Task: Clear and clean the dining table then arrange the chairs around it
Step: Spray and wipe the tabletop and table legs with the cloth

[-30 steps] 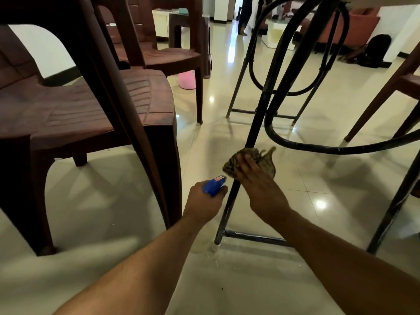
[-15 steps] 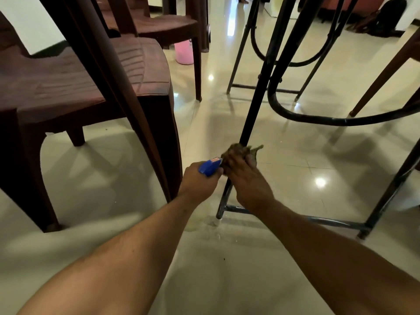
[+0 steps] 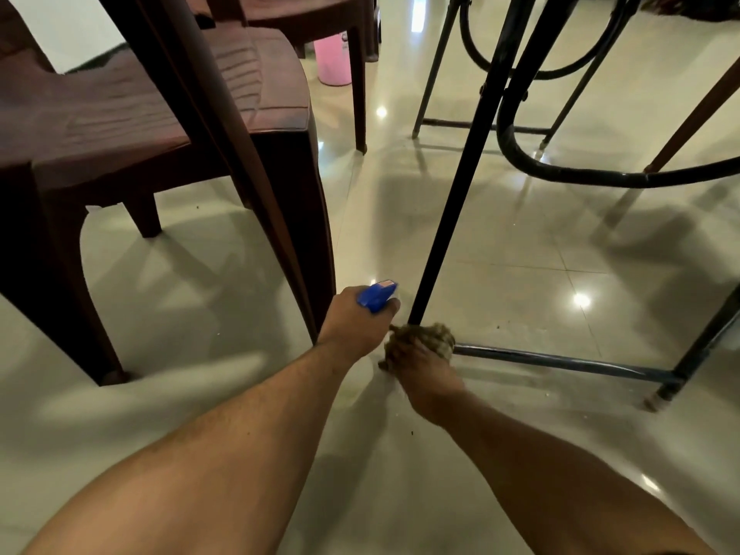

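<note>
Two bare hands work low at the foot of the bench, of which only the black metal frame shows. The right hand point(image 3: 418, 368) curls its fingers round one crumpled brownish-green cloth point(image 3: 434, 336) and presses it against the base of the nearest thin black bench leg point(image 3: 452, 202), right where that leg meets a low horizontal crossbar point(image 3: 560, 361). The left hand point(image 3: 354, 322) is just beside it on the left, gripping one spray bottle; only the bottle's blue plastic head point(image 3: 377, 297) shows above the knuckles, close to the leg. Four bench legs can be counted: the one under the cloth, a second at the near right point(image 3: 704, 342) joined to it by the crossbar, and two far ones point(image 3: 434, 70). A curved black metal hoop point(image 3: 580, 175) runs between the legs, above the floor. On the left stand two dark brown plastic chairs, the nearer one point(image 3: 120, 110) with a ribbed seat and the other point(image 3: 288, 14) behind it. A long slanted dark brown leg point(image 3: 224, 154) crosses in front of the near chair, its top out of view. One pink plastic tub point(image 3: 332, 62) sits on the floor under the far chair. At the far right, one more brown slanted chair leg point(image 3: 696, 110) comes down to the glossy cream tiled floor point(image 3: 520, 254).
</note>
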